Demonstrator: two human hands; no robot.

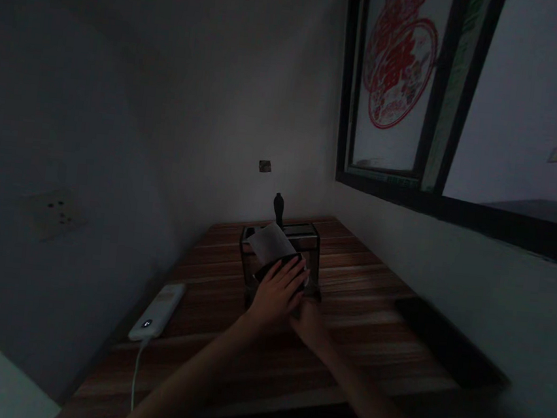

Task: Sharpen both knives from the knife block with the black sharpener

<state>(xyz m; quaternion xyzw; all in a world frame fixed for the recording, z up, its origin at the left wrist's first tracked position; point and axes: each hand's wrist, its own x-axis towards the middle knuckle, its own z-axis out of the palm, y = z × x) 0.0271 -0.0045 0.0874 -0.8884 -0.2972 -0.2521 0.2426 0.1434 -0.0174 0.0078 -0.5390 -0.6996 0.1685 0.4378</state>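
My left hand lies with fingers stretched and slightly apart over a dark piece. A flat, pale grey, roughly rectangular piece juts from the dark piece up to the left; the dim light hides what kind of thing it is. Lower and to the right, my right hand is closed beside the left one, and what its fingers hold is hidden. Just behind both hands stands a black-framed rack, partly covered by them. A black handle rises upright from the rack's back.
A white power bank with a cable lies on the left of the wooden table. On the right, a long black flat object lies by the wall. Walls close in the table; a dark-framed window is at right.
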